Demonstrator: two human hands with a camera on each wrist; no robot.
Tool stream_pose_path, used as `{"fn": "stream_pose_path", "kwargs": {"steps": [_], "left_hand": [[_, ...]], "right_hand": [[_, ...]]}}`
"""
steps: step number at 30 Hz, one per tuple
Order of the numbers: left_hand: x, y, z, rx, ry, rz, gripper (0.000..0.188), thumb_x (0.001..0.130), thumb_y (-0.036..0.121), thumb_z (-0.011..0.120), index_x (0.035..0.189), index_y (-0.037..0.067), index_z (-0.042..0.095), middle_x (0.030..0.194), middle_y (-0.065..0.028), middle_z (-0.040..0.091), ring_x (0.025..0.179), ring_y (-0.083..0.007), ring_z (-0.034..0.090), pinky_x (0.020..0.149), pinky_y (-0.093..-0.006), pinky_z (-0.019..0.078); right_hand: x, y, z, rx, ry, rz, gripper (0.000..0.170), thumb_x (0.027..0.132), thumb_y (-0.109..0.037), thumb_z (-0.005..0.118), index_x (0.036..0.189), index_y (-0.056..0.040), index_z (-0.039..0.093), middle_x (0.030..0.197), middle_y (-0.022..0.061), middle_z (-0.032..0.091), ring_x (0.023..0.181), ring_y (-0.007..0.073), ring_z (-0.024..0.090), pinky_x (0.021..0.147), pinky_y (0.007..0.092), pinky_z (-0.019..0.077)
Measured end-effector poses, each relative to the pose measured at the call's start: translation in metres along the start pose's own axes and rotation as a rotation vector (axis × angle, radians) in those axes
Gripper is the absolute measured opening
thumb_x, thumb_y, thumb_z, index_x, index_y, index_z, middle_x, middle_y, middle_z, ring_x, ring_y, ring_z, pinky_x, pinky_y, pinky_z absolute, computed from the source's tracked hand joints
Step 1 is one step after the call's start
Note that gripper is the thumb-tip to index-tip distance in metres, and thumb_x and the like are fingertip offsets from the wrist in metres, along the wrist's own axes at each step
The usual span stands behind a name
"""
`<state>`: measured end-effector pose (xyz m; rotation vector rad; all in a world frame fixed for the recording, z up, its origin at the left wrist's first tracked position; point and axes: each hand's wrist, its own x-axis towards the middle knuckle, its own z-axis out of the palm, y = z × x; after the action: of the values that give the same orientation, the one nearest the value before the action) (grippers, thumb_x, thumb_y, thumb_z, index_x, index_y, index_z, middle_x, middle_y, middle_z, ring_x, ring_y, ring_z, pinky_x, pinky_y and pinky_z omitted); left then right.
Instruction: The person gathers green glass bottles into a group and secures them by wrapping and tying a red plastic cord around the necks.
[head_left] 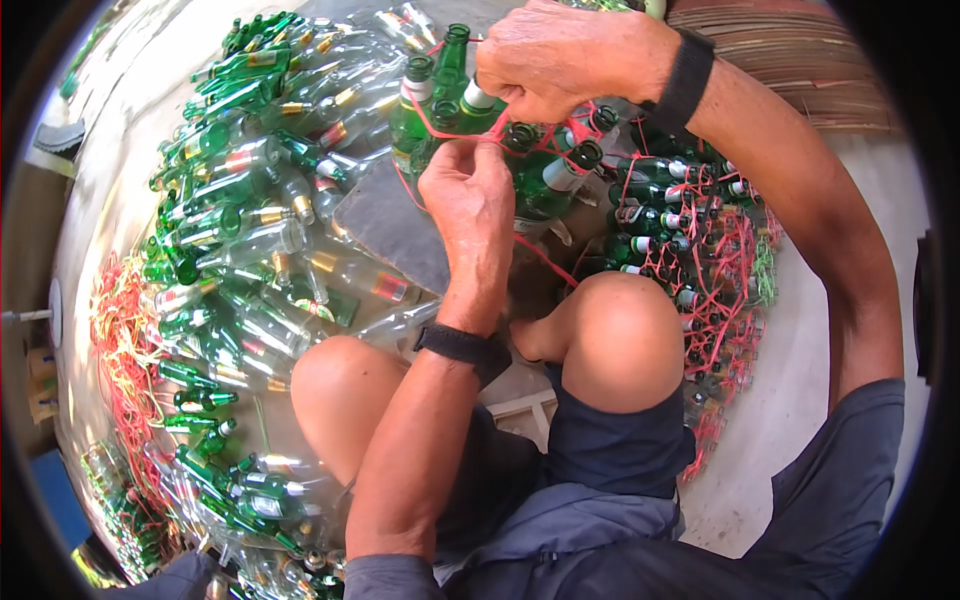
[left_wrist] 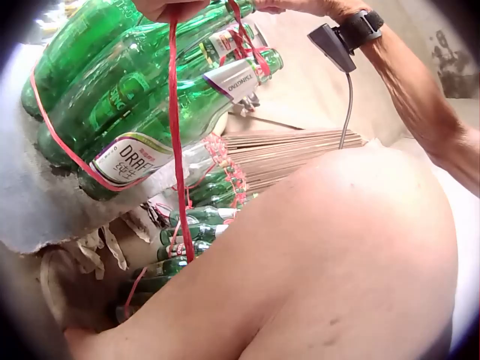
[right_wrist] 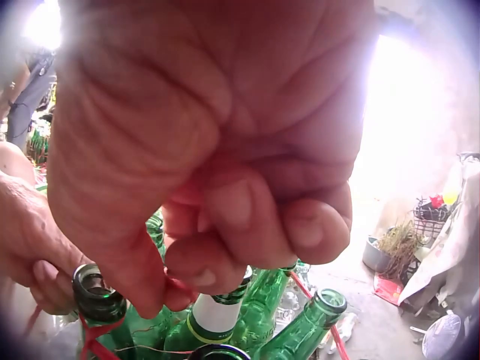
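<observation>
Several green beer bottles (head_left: 545, 200) stand bunched on a dark board (head_left: 395, 235), and red plastic string (head_left: 440, 135) runs around their necks. My left hand (head_left: 470, 200) pinches the string low among the necks. Just above it, my right hand (head_left: 570, 62) grips string between thumb and curled fingers. In the right wrist view, a bit of red shows at the fingertips of the right hand (right_wrist: 225, 187), over the bottle mouths. The left wrist view shows a red strand (left_wrist: 178, 135) hanging from the left hand (left_wrist: 171, 9), and another red band (left_wrist: 56, 139) around the lower bottles.
Loose green and clear bottles (head_left: 260, 240) lie heaped on the left. Bottles tied in red string (head_left: 690, 230) are stacked on the right. A tangle of red string (head_left: 125, 330) lies far left, flattened cardboard (head_left: 780, 60) at the back right. Bent knees (head_left: 625, 335) flank the left forearm.
</observation>
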<state>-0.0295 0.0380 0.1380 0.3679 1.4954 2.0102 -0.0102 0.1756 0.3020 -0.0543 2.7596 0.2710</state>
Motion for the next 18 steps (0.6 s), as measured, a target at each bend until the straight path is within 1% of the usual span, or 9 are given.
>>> {"fn": "stream_pose_path", "kwargs": {"steps": [1,2,9,11,13,14,15,17,18], "left_hand": [[0.0,-0.001,0.001,-0.04,0.014,-0.006,0.017,0.099,0.013,0.07,0.101,-0.004,0.076,0.079,0.0037,0.065,0.065,-0.0026,0.049,0.056,-0.0235,0.0375],[0.001,-0.001,0.001,0.002,0.017,-0.023,0.018,0.1,0.014,0.07,0.102,-0.003,0.075,0.078,0.004,0.065,0.063,-0.0025,0.049,0.054,-0.0236,0.0364],[0.002,-0.008,-0.003,-0.009,0.006,-0.046,0.017,0.101,0.016,0.07,0.103,0.0,0.074,0.073,0.0029,0.062,0.056,-0.0044,0.048,0.049,-0.0238,0.0378],[0.005,-0.014,-0.005,-0.026,-0.029,-0.043,0.017,0.102,0.017,0.07,0.105,0.0,0.073,0.074,0.002,0.061,0.054,-0.0057,0.049,0.048,-0.0245,0.0393],[0.005,-0.015,-0.005,-0.041,-0.007,-0.039,0.018,0.102,0.018,0.07,0.105,0.001,0.072,0.076,0.0022,0.062,0.054,-0.0058,0.048,0.048,-0.0245,0.0399],[0.005,-0.016,-0.006,-0.036,-0.014,-0.036,0.018,0.102,0.018,0.07,0.105,0.001,0.072,0.076,0.0022,0.062,0.054,-0.0058,0.048,0.048,-0.0245,0.0399],[0.005,-0.015,-0.006,-0.045,-0.018,-0.031,0.018,0.102,0.018,0.07,0.105,0.001,0.072,0.076,0.0022,0.062,0.054,-0.0057,0.048,0.047,-0.0245,0.0398],[0.005,-0.016,-0.005,-0.057,-0.024,-0.022,0.018,0.102,0.018,0.07,0.105,0.001,0.072,0.076,0.0022,0.062,0.054,-0.0057,0.048,0.047,-0.0245,0.0398],[0.005,-0.015,-0.004,-0.062,-0.016,-0.029,0.018,0.102,0.018,0.07,0.105,0.001,0.072,0.075,0.0023,0.061,0.053,-0.0056,0.048,0.047,-0.0244,0.0393]], "right_hand": [[0.0,-0.001,-0.001,-0.009,-0.017,0.018,0.022,0.076,-0.019,0.067,0.075,0.0019,0.072,0.07,0.0231,0.067,0.069,0.0407,0.07,0.064,0.0484,0.0529],[0.0,-0.001,-0.003,0.008,-0.022,0.023,0.022,0.075,-0.019,0.068,0.075,0.0024,0.072,0.07,0.0227,0.068,0.069,0.0396,0.07,0.064,0.0476,0.0527],[-0.002,0.009,0.005,0.149,0.046,-0.012,0.024,0.076,-0.021,0.071,0.076,0.0034,0.071,0.07,0.023,0.066,0.069,0.039,0.069,0.064,0.0471,0.0515],[0.004,0.011,0.009,0.161,0.007,0.048,0.026,0.076,-0.023,0.072,0.078,0.0035,0.071,0.071,0.0245,0.066,0.069,0.039,0.069,0.064,0.0484,0.051],[0.019,0.025,0.035,0.206,0.189,-0.039,0.017,0.072,-0.02,0.072,0.068,-0.0041,0.066,0.064,0.0158,0.064,0.065,0.0356,0.065,0.058,0.0466,0.0482],[0.02,0.033,0.042,0.263,0.203,-0.049,0.017,0.074,-0.02,0.074,0.071,-0.0039,0.068,0.063,0.0128,0.064,0.062,0.0282,0.062,0.057,0.0442,0.0472],[0.018,0.031,0.043,0.262,0.209,-0.046,0.017,0.074,-0.02,0.074,0.071,-0.0039,0.068,0.063,0.0128,0.064,0.062,0.0282,0.062,0.057,0.0442,0.0472],[0.01,0.029,0.048,0.529,0.221,-0.046,0.024,0.079,-0.018,0.073,0.073,0.0018,0.061,0.063,0.0136,0.059,0.06,0.0252,0.063,0.056,0.0431,0.048],[0.004,0.025,0.043,0.525,0.224,-0.045,0.024,0.079,-0.018,0.073,0.073,0.0018,0.061,0.063,0.0136,0.059,0.06,0.0252,0.063,0.056,0.0431,0.048]]}}
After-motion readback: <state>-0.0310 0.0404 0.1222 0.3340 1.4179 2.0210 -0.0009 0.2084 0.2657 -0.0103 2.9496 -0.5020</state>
